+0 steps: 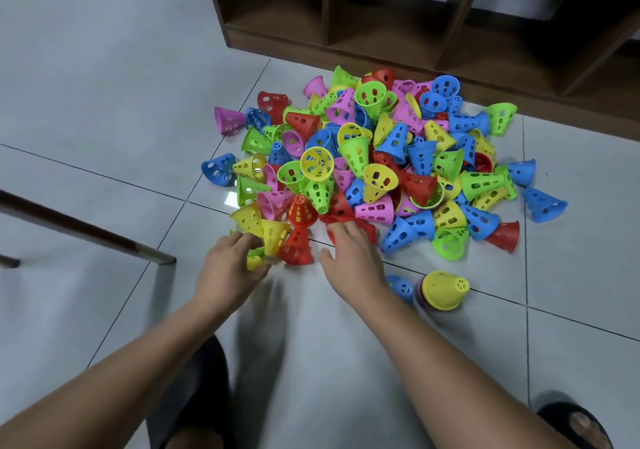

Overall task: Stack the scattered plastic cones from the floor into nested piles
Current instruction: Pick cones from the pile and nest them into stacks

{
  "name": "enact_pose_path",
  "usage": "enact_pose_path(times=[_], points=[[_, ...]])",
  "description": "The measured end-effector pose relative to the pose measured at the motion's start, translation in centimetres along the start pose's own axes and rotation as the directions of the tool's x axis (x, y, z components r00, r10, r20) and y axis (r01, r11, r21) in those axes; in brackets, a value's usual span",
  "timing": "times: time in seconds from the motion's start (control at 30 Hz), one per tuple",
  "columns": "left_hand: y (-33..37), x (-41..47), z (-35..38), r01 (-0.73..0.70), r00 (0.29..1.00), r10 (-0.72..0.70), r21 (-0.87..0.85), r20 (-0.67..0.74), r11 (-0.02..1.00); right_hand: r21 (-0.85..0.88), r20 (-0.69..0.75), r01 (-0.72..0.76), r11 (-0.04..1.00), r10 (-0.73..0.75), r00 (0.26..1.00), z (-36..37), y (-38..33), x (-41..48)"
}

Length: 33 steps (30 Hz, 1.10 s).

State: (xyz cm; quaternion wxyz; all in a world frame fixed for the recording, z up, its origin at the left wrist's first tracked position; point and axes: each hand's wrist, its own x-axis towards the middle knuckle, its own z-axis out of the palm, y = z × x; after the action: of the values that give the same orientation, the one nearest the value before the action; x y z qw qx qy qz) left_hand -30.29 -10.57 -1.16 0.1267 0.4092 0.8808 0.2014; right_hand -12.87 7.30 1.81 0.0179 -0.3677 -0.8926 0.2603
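Note:
A big heap of perforated plastic cones [374, 158] in red, blue, green, yellow and pink lies on the grey tiled floor. My left hand [230, 263] reaches to the heap's near left edge, its curled fingers on a small yellow cone [254, 262] beside an upright yellow cone [273, 237] and a red one [296, 246]. My right hand [353, 258] is on a red cone [341, 211] at the near edge, its fingertips resting on the red plastic. A short nested pile topped by a yellow cone [445, 289] lies on its side to the right of my right hand.
A dark wooden shelf unit [415, 33] stands behind the heap. A dark metal furniture leg [86, 232] crosses the floor at the left. My feet in black sandals [575, 426] are at the bottom. Grey tiled floor [104, 85] stretches to the left.

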Motion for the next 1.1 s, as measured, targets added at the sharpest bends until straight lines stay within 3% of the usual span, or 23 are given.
enact_pose_path(times=[0.13, 0.33, 0.5, 0.77, 0.9, 1.1], points=[[-2.1, -0.6, -0.2, 0.048, 0.999, -0.047, 0.123, -0.004, 0.991, 0.048, 0.077, 0.072, 0.996, -0.076, 0.994, 2.9, -2.3, 0.6], [-3.2, -1.4, 0.2, 0.061, 0.995, -0.077, 0.234, 0.061, 0.97, -0.045, 0.119, 0.031, 0.998, -0.026, 0.993, 6.1, -4.1, 1.4], [-3.1, -1.5, 0.5, 0.081, 0.985, -0.118, 0.267, 0.126, 0.96, -0.018, 0.173, -0.031, 0.999, 0.033, 0.984, 6.8, -3.7, 0.4], [-0.7, -1.1, 0.2, 0.201, 0.959, -0.216, 0.093, 0.185, 0.975, 0.109, 0.147, -0.207, 0.972, 0.191, 0.971, 6.6, -2.9, -1.5], [0.4, -0.9, 0.4, 0.197, 0.964, -0.198, 0.023, 0.176, 0.98, 0.198, 0.222, -0.333, 0.922, 0.289, 0.931, 6.4, -2.4, -1.9], [3.7, 0.2, 0.1, 0.149, 0.979, -0.131, -0.108, 0.156, 0.983, 0.053, 0.397, -0.31, 0.949, 0.265, 0.879, 4.6, -0.3, -4.2]])
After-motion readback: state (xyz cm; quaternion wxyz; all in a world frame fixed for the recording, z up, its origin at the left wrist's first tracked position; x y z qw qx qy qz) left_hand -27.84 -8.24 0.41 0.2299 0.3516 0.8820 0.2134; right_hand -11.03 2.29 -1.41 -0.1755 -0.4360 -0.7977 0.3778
